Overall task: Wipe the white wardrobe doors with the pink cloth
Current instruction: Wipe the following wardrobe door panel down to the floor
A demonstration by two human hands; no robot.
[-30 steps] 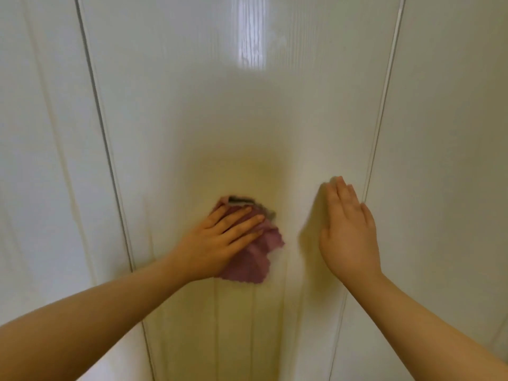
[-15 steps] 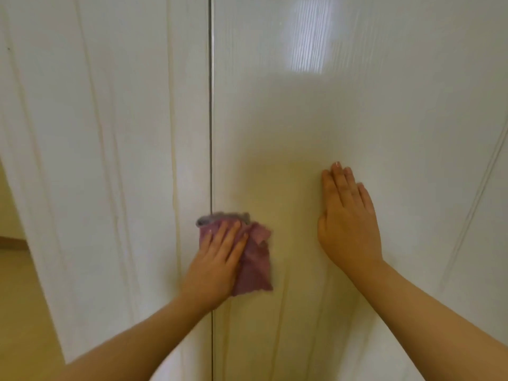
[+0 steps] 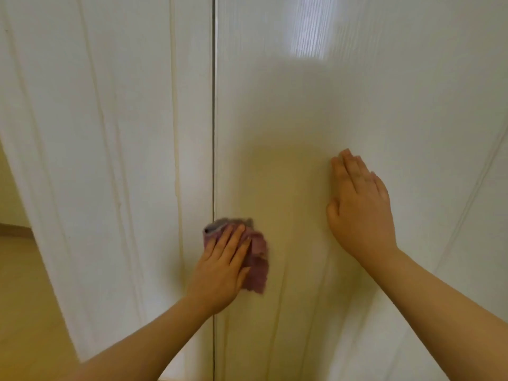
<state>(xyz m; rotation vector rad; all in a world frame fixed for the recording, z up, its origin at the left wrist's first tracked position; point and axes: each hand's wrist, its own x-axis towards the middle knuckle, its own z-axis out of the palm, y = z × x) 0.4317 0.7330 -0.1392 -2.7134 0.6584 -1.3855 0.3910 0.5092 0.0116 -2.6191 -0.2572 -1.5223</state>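
Observation:
Two white wardrobe doors fill the view, the left door [image 3: 123, 133] and the right door [image 3: 316, 105], split by a dark vertical seam [image 3: 214, 133]. My left hand [image 3: 220, 270] presses a crumpled pink cloth [image 3: 257, 259] flat against the right door, just right of the seam, with its fingers straight. Part of the cloth is hidden under that hand. My right hand [image 3: 360, 207] lies flat on the same door, further right and higher, fingers straight and together.
At the far left, past the edge of the left door, a beige floor [image 3: 24, 298] and a strip of wall [image 3: 11, 193] show. A bright window reflection [image 3: 310, 26] sits high on the right door. A second panel line [image 3: 472, 188] runs at the far right.
The view has swung left, bringing the seam between the doors toward the middle. My left hand has slid the cloth left to the seam and turned more upright. My right hand stays flat on the door.

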